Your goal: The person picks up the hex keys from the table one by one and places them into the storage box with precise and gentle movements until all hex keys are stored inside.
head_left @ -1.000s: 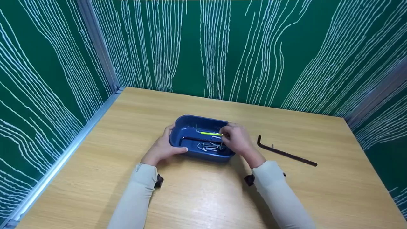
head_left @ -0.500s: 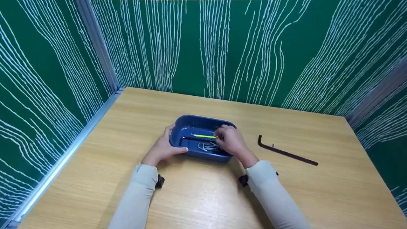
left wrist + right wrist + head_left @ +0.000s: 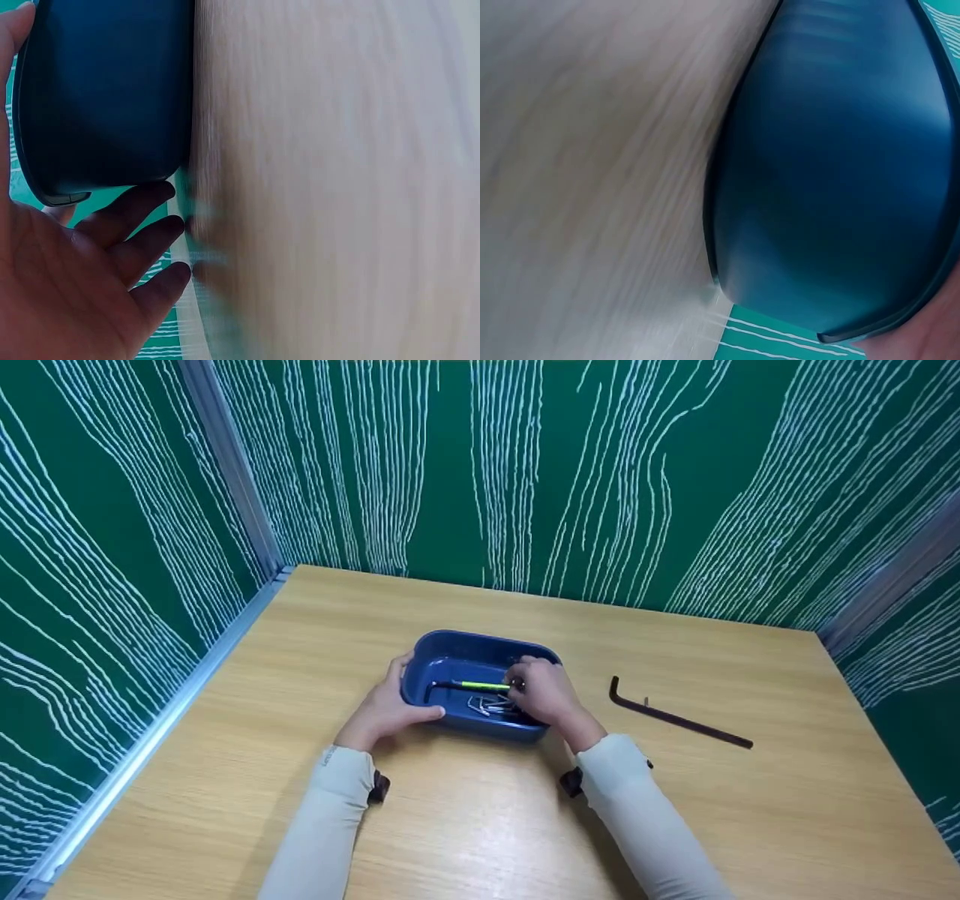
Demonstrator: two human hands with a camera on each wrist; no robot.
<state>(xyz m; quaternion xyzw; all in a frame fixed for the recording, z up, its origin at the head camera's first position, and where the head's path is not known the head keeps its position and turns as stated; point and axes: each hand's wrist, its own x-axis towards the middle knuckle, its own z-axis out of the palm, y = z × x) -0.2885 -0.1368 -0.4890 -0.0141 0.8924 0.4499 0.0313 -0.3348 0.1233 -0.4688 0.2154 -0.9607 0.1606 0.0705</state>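
In the head view a blue plastic bin (image 3: pixel 480 727) sits on the table, held at its left end by my left hand (image 3: pixel 386 709), thumb over the near rim. The left wrist view shows that hand's other fingers (image 3: pixel 154 236) along the bin's outer end. Inside the bin, my right hand (image 3: pixel 547 690) pinches a yellow-green hex key (image 3: pixel 480 686) near its right end; the fingertips are partly hidden. That key lies in line with a black hex key (image 3: pixel 431 690), covering part of it. Several small silver hex keys (image 3: pixel 491 706) lie nearer the front wall.
A large dark hex key (image 3: pixel 686 724) lies on the wooden table (image 3: pixel 480 825) right of the bin, with a small metal piece (image 3: pixel 646 701) beside it. Green walls with white lines (image 3: pixel 450 472) enclose the table's back and sides.
My right hand has moved left and toward me inside the bin, bringing the yellow-green hex key down over the black one. My left hand keeps its place on the bin.
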